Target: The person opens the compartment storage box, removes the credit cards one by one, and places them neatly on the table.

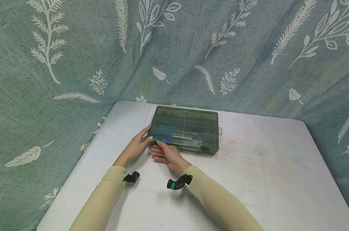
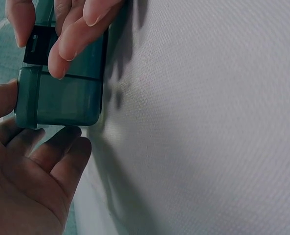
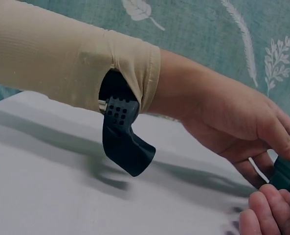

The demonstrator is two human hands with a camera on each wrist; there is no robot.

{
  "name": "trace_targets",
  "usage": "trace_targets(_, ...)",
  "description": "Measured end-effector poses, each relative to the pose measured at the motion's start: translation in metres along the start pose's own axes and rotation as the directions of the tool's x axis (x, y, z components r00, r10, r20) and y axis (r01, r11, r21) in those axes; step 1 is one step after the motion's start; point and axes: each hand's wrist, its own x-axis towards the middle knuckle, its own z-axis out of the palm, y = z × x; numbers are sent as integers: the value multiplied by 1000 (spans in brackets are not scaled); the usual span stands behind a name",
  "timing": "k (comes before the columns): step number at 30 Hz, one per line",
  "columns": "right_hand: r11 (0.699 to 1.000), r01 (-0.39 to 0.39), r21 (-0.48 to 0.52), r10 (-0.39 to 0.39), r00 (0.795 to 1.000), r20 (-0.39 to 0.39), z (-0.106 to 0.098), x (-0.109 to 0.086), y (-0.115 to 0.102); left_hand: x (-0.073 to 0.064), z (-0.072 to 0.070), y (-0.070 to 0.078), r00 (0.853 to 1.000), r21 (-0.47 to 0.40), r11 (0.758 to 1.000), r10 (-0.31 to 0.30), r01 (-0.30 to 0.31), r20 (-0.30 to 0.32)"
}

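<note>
A translucent dark-green compartment box (image 1: 204,123) with its lid down lies flat on the white tabletop. Through the lid show blue items (image 1: 165,131) and a clear, elongated piece (image 1: 183,137). My left hand (image 1: 136,147) holds the box's near left corner, thumb on the lid's edge and fingers along the left side. At the front left, my right hand (image 1: 170,156) has its thumb on the box edge, beside a black latch (image 2: 35,46), fingers extended in front of it. Another latch (image 1: 204,149) sits at the front right.
The white-covered table (image 1: 266,179) stretches out to the right of the box. A green cloth (image 1: 174,64) with white leaf prints hangs behind and along both sides. Black wrist cameras (image 1: 132,177) stick out from the beige sleeves (image 1: 220,199). A small hanging tab (image 1: 220,131) juts from the box's right side.
</note>
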Motion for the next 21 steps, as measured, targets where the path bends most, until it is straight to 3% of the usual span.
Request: trace_targets(21,997,30,-72,-27,999,37,-1,-3,4,0,0,-1,1000,-5,1000,25,-25,-1)
